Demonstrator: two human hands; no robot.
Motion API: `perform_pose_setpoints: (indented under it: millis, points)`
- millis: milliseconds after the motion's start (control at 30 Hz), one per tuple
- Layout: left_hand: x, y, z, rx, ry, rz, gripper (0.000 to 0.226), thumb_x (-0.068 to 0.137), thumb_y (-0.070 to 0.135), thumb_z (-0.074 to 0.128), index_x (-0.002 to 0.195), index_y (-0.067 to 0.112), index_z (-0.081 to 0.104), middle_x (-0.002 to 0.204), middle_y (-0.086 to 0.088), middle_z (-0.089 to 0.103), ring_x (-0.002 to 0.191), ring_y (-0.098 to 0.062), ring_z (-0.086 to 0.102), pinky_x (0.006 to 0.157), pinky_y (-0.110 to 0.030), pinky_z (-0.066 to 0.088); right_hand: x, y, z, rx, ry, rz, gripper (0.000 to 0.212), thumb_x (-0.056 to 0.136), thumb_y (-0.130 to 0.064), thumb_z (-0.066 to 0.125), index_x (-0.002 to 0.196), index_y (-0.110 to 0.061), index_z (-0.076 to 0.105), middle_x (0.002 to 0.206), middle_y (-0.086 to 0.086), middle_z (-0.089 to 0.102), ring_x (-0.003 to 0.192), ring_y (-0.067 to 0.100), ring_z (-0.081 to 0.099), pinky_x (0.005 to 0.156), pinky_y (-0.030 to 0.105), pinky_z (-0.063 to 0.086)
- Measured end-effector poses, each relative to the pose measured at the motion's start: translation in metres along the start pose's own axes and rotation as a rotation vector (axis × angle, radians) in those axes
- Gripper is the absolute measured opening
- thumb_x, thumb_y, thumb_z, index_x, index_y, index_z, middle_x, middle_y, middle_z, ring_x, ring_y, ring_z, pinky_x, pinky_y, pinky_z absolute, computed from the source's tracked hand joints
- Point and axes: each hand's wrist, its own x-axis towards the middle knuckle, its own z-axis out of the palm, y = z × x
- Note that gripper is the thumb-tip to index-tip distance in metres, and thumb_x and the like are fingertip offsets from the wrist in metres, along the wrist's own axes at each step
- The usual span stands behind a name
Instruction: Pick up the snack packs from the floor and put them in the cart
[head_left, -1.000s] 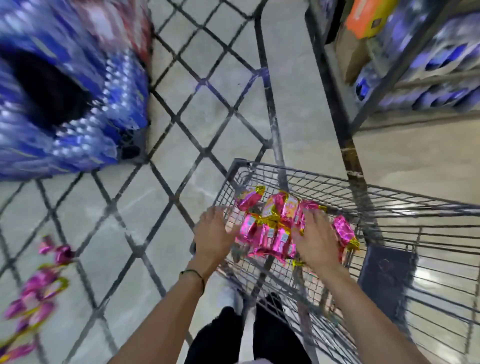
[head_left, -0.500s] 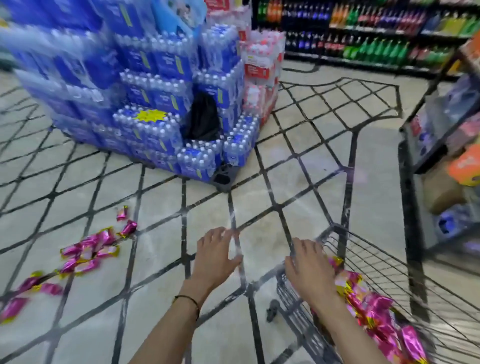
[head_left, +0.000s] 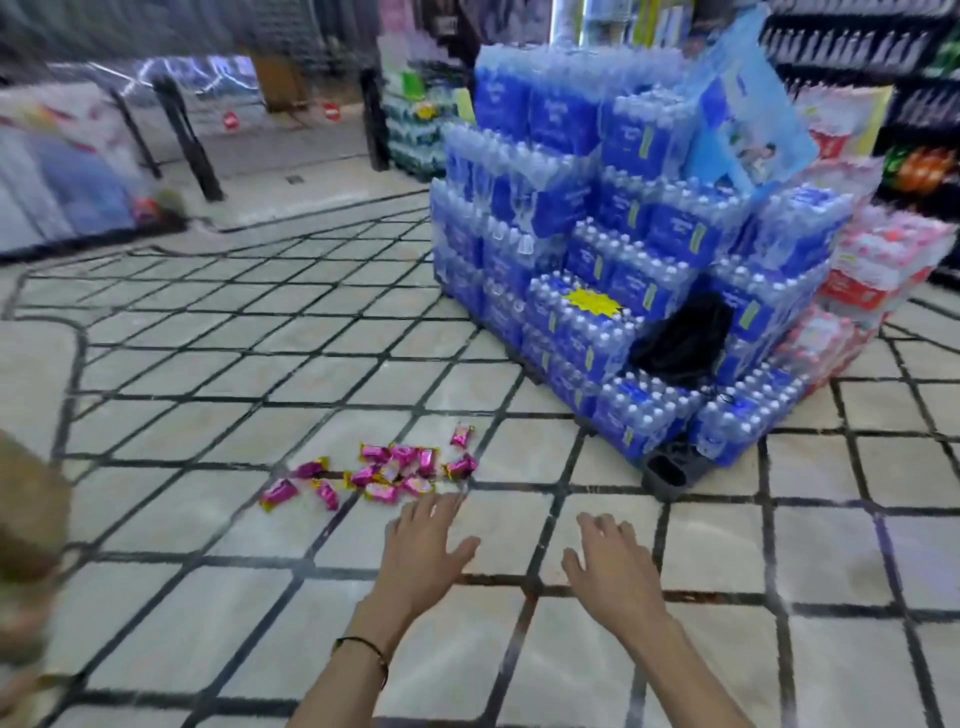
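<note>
**Head view, shop floor.** The left hand and the right hand are held out side by side over the tiled floor, backs up. The fingers are straight and slightly spread. The grip of each hand is slack and nothing is held in it. A thin dark band is worn on the left wrist.

The snack packs, pink wrappers with yellow ends, are scattered on the floor just beyond the left hand's fingertips, left of centre. Most are bunched in a loose cluster. One pack lies slightly apart on the far side, and a few more trail off to the left. All are seen lying on the tiles, which are pale and crossed by dark joint lines.

To the far right of the packs, well apart from them, a stepped stack of blue bottled-water packs is shown, bearing a yellow star label. A black object is lodged in a gap in the stack; what it is cannot be told. Red-and-white bottle packs are stacked against the right side of the blue ones. Dark shelves of bottles are seen at the far right, and black posts at the far left. The left edge is blurred.
</note>
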Motion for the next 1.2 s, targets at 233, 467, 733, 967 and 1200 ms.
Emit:
perform_pose_setpoints:
  millis: [233,467,733,967,1200]
  points:
    - [0.055,-0.039,0.002,-0.071,-0.005,-0.232,0.076,0.1,0.054,0.047,0.159,0.019,0.014,0.159,-0.003,0.033,0.143,-0.026,0.033,0.112,-0.044,0.034,0.099,-0.019,0.02,-0.022,-0.117,-0.192,0.038,0.099,-0.043,0.038,0.131,-0.024,0.042,0.126,0.001,0.05,0.116,0.025,0.047,0.086,0.038,0.049]
    - [0.149,-0.032,0.006,-0.173,0.055,-0.371,0.072,0.101,0.044,0.049,0.159,0.018,0.014,0.159,-0.005,0.033,0.139,-0.03,0.036,0.108,-0.044,0.037,0.206,0.0,0.022,-0.016,-0.21,-0.28,0.04,0.098,-0.042,0.039,0.132,-0.023,0.042,0.126,0.001,0.051,0.118,0.026,0.047,0.086,0.037,0.046]
    - [0.243,-0.062,0.006,-0.183,0.043,-0.453,0.059,0.101,0.04,0.051,0.153,0.023,0.029,0.154,-0.004,0.037,0.136,-0.028,0.04,0.105,-0.042,0.04,0.325,-0.013,0.04,-0.018,-0.289,-0.326,0.044,0.099,-0.042,0.039,0.138,-0.022,0.041,0.132,0.001,0.052,0.122,0.025,0.047,0.089,0.036,0.049]
    - [0.35,-0.132,0.012,-0.166,0.011,-0.541,0.054,0.098,0.046,0.051,0.145,0.019,0.041,0.148,-0.005,0.044,0.131,-0.029,0.045,0.101,-0.041,0.043,0.43,-0.06,0.067,-0.034,-0.36,-0.34,0.04,0.098,-0.043,0.04,0.132,-0.024,0.046,0.129,0.0,0.055,0.121,0.023,0.049,0.092,0.038,0.048]
    - [0.444,-0.182,-0.009,-0.085,-0.093,-0.493,0.067,0.093,0.055,0.045,0.15,0.022,0.036,0.153,-0.002,0.04,0.139,-0.027,0.037,0.107,-0.041,0.04,0.535,-0.106,0.074,-0.092,-0.388,-0.336,0.038,0.099,-0.045,0.038,0.132,-0.027,0.044,0.127,-0.004,0.054,0.118,0.02,0.05,0.09,0.036,0.048]
